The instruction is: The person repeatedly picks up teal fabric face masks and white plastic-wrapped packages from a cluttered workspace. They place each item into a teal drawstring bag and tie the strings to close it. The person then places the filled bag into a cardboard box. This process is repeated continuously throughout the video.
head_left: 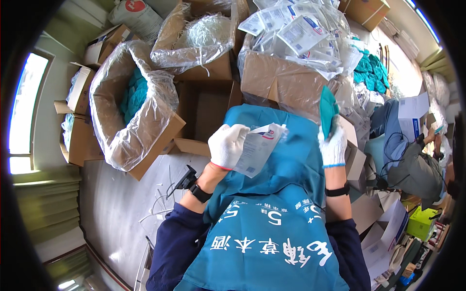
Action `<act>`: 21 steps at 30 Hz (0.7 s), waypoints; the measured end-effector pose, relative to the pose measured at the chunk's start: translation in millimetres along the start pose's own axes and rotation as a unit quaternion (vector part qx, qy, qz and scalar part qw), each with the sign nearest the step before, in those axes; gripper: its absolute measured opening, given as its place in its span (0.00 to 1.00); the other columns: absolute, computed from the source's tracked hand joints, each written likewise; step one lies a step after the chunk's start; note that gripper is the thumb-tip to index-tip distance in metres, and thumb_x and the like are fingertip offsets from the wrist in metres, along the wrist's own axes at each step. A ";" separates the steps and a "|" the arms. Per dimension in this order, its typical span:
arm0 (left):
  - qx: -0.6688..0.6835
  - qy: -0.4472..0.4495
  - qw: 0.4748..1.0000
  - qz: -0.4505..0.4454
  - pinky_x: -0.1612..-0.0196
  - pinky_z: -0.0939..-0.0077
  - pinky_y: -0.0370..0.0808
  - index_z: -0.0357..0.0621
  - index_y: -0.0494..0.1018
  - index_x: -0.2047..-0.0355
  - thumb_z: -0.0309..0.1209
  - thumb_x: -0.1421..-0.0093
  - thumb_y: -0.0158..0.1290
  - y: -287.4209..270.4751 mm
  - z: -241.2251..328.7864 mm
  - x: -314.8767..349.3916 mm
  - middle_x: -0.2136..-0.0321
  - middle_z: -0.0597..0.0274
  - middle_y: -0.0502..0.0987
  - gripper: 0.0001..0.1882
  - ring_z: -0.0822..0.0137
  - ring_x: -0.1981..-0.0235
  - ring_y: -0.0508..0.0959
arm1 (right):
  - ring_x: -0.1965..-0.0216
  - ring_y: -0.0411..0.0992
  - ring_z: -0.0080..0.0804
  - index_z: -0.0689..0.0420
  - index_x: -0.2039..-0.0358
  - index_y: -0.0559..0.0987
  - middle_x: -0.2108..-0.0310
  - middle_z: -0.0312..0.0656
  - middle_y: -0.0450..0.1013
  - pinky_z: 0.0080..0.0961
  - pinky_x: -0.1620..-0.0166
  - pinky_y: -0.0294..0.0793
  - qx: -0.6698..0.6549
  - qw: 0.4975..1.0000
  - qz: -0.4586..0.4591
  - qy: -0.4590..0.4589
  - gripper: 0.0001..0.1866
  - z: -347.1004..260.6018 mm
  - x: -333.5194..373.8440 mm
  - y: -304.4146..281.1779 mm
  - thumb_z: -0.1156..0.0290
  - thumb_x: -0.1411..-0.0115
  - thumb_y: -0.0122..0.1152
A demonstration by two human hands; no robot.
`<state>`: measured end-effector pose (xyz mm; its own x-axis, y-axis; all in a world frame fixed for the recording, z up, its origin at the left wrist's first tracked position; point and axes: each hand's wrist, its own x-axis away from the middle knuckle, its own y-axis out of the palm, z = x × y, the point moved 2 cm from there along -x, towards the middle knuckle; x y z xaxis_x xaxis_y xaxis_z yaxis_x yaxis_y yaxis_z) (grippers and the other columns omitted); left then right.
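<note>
My left hand (227,147), in a white knit glove, is closed on the upper edge of a printed plastic packet (256,151). The packet is whitish and see-through and hangs in front of my teal apron (272,208). Off to the right, my right hand (334,147), gloved too, grips the lower end of a folded teal cloth piece (327,107). That piece points away from me and stands apart from the packet. Some of my right fingers are hidden behind the cloth and glove.
A lined carton (109,111) holding teal pieces stands at left, near an open carton (201,111). Behind are a carton of shredded filler (206,31) and one heaped with printed packets (301,36). At right another person (412,165) sits among flattened cardboard.
</note>
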<state>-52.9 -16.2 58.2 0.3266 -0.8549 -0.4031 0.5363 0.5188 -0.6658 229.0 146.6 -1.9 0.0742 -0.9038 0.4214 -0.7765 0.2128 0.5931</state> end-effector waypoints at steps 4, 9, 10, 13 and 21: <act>0.027 -0.006 0.999 -0.024 0.69 0.67 0.75 0.43 0.83 0.70 0.28 0.42 0.59 4.5 -12.8 -17.0 0.79 0.54 0.77 0.04 0.54 0.75 0.79 | 0.88 0.63 0.21 0.53 0.64 0.73 0.82 0.34 0.66 0.18 0.87 0.58 0.162 0.985 -0.048 -0.042 0.14 15.2 -2.7 -31.1 0.59 0.27 0.45; 0.096 -0.042 0.991 -0.079 0.67 0.69 0.76 0.40 0.83 0.69 0.27 0.42 0.57 12.3 -19.4 -67.0 0.73 0.52 0.81 0.06 0.62 0.72 0.82 | 0.80 0.70 0.23 0.55 0.62 0.76 0.73 0.38 0.72 0.19 0.82 0.65 0.277 0.955 -0.017 -0.105 0.11 18.9 28.1 -19.6 0.61 0.31 0.51; 0.130 0.000 0.989 -0.073 0.68 0.73 0.77 0.37 0.82 0.67 0.24 0.42 0.54 19.6 -23.3 -90.2 0.73 0.54 0.83 0.07 0.68 0.73 0.82 | 0.76 0.72 0.23 0.56 0.60 0.76 0.69 0.38 0.74 0.20 0.79 0.68 0.208 0.978 -0.003 -0.033 0.10 16.4 40.4 -6.7 0.63 0.32 0.53; 0.232 0.007 0.970 -0.074 0.73 0.78 0.76 0.33 0.81 0.62 0.18 0.41 0.49 36.1 -2.8 -183.7 0.74 0.62 0.81 0.11 0.72 0.77 0.79 | 0.76 0.71 0.23 0.57 0.58 0.75 0.66 0.37 0.74 0.24 0.80 0.64 0.117 0.991 -0.041 0.050 0.09 16.3 49.2 7.6 0.65 0.32 0.54; 0.409 -0.044 0.909 -0.062 0.46 0.72 0.73 0.27 0.64 0.40 0.46 0.41 0.62 62.9 76.8 -216.2 0.49 0.45 0.77 0.39 0.64 0.49 0.77 | 0.75 0.71 0.21 0.61 0.55 0.72 0.69 0.34 0.70 0.21 0.72 0.75 0.109 0.988 -0.079 -0.081 0.10 0.5 43.7 43.5 0.70 0.33 0.57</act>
<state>-30.0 201.3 151.7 0.2661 -0.9219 -0.2814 0.9610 0.2767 0.0024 198.1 116.2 42.0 0.1181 -0.9704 0.2105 -0.8813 -0.0048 0.4726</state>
